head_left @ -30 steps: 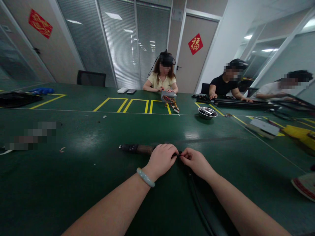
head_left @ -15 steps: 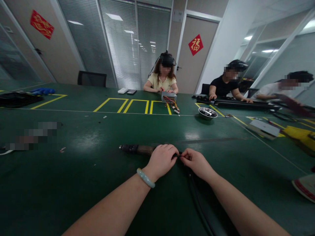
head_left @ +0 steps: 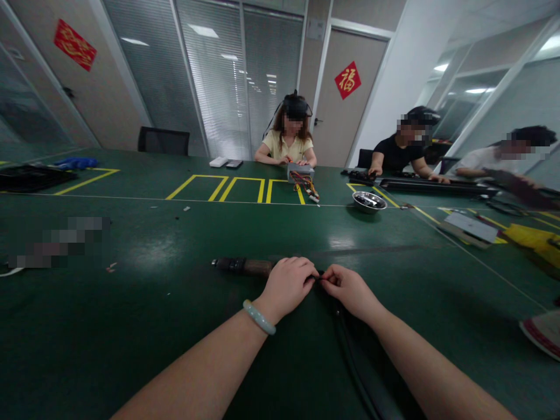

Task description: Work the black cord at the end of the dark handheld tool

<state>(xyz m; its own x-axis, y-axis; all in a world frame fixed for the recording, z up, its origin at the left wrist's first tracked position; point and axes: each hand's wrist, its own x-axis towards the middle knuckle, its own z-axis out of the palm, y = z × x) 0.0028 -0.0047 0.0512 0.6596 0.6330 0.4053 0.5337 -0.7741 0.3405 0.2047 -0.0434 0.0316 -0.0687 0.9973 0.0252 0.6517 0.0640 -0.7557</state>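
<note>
My left hand [head_left: 286,284] lies on the green table [head_left: 153,303] with its fingers curled over a dark cylindrical tool [head_left: 245,266], whose brown and black end sticks out to the left. My right hand [head_left: 350,289] sits just to the right, fingers pinched together at the point where a black cable [head_left: 350,356] meets the tool. That cable runs back toward me between my forearms. A pale green bangle [head_left: 259,315] circles my left wrist. What exactly the fingertips grip is hidden.
A metal bowl [head_left: 368,201] stands at mid table. A person in a yellow shirt [head_left: 287,146] works on a grey box with coloured wires [head_left: 301,172]. Two more people sit at the far right. Yellow objects [head_left: 531,239] and a flat grey panel [head_left: 470,226] lie right.
</note>
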